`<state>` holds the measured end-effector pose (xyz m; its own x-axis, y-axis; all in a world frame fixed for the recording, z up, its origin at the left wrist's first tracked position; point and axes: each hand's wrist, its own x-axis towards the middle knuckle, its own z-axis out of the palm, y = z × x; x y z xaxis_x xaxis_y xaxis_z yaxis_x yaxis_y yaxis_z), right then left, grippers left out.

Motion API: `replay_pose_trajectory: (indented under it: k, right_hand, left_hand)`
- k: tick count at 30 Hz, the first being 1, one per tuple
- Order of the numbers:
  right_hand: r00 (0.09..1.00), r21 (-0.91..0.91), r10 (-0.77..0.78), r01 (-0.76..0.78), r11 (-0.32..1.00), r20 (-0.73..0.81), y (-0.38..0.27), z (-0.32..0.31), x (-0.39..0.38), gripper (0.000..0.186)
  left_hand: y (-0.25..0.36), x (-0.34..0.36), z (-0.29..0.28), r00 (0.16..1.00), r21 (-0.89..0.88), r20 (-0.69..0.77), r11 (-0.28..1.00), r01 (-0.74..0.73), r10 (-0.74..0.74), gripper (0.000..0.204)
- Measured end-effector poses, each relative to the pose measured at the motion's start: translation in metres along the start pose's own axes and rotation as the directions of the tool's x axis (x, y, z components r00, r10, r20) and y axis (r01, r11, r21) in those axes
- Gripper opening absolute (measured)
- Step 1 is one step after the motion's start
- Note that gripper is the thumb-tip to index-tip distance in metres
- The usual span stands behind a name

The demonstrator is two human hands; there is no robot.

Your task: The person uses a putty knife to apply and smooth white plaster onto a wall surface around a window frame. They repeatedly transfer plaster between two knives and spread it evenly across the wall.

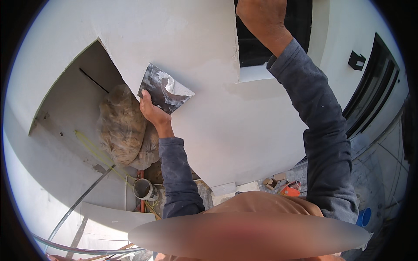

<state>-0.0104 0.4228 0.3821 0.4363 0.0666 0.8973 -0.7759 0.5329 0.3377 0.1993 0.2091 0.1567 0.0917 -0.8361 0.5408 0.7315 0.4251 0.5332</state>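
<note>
My left hand (153, 115) grips the corner of a flat, dark square putty board (162, 92), its thumb on the upper face. A lump of white putty (174, 87) and thin white smears lie on the board, which is tilted in front of the pale plastered wall (217, 130). At the upper edge of the view, my right hand (264, 15) is raised in front of the dark window (257, 48). Its fingers run out of the picture, so what it holds, if anything, is hidden.
Filled clear plastic bags (122, 126) stand in the recess at left, above a bucket (146, 189). Lower left, a long metal bar (80, 201) leans. An orange object (291, 189) and a blue bucket (364, 216) are low at right, a wall lamp (356, 61) farther up.
</note>
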Motion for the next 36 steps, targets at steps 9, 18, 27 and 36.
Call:
replay_pose_trajectory:
  k: [9,18,27,36]
  right_hand:
    - [0.996,0.072,-0.064,0.059,0.996,0.056,-0.014,0.025,-0.003,0.031]
    - [0.921,0.151,0.031,-0.097,0.984,0.388,-0.093,-0.034,-0.141,0.049]
    - [0.813,0.757,0.119,-0.575,0.311,0.569,-0.085,-0.142,-0.14,0.051]
    - [0.717,0.762,-0.335,-0.42,0.494,0.612,-0.054,-0.189,-0.125,0.058]
  left_hand:
    - [0.004,-0.003,0.003,1.0,-0.006,0.025,1.0,-0.007,0.007,0.034]
    - [-0.003,-0.002,-0.001,1.0,0.009,-0.003,0.999,-0.031,0.031,0.034]
    - [0.028,-0.065,0.016,0.914,-0.243,0.165,0.882,0.403,-0.372,0.037]
    - [0.076,-0.129,0.024,0.516,-0.391,0.508,0.349,0.852,-0.69,0.034]
